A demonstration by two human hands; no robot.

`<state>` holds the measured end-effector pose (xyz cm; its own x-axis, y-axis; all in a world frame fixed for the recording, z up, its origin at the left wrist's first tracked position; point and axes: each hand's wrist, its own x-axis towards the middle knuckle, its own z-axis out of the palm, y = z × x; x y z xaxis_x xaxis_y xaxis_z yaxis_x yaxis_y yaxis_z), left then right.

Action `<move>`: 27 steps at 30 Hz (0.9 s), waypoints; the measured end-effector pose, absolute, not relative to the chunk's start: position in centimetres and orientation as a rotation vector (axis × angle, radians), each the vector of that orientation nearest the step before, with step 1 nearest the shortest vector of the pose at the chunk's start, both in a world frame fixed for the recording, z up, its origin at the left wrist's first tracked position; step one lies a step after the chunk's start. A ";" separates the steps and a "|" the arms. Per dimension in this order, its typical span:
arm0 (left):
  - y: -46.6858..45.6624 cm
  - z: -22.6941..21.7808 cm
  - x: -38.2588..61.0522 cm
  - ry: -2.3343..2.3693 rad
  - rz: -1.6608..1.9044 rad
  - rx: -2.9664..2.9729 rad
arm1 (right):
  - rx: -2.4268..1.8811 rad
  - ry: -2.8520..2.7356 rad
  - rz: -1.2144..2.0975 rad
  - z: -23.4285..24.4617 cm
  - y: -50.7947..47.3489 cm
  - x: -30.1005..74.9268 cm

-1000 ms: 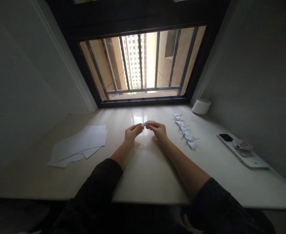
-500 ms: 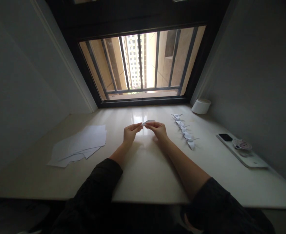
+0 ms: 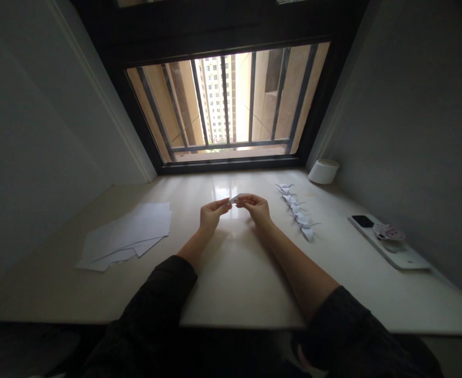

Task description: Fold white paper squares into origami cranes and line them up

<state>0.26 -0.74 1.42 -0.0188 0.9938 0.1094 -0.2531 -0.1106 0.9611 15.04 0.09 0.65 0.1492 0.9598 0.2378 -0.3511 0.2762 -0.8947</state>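
Observation:
A small piece of folded white paper [image 3: 234, 199] is held up between my two hands, over the middle of the pale sill. My left hand [image 3: 212, 214] pinches its left end with thumb and fingertips. On the other side my right hand [image 3: 256, 208] grips the paper, its fingers covering much of it. The exact folds are too small to make out. Right of my right hand, several folded paper cranes [image 3: 296, 210] stand in a slanting row.
Loose white paper sheets [image 3: 132, 231] lie overlapping on the left of the sill [image 3: 231, 294]. At the right are a phone [image 3: 404, 257] with a round grip on its back and a white cylindrical object [image 3: 324, 171] by the wall. A barred window [image 3: 231, 105] is behind.
My right fingers have shifted slightly on the folded paper, and less of it shows beyond them. My left hand stays nearly still.

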 end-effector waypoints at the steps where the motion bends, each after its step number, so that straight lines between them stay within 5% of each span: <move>1: -0.7 1.4 0.3 0.967 1.405 1.090 | -0.798 -0.978 1.096 0.6 0.1 15.0; 27: -0.7 0.9 -0.7 1.134 1.103 1.404 | -0.996 -1.330 0.769 0.3 -0.7 14.6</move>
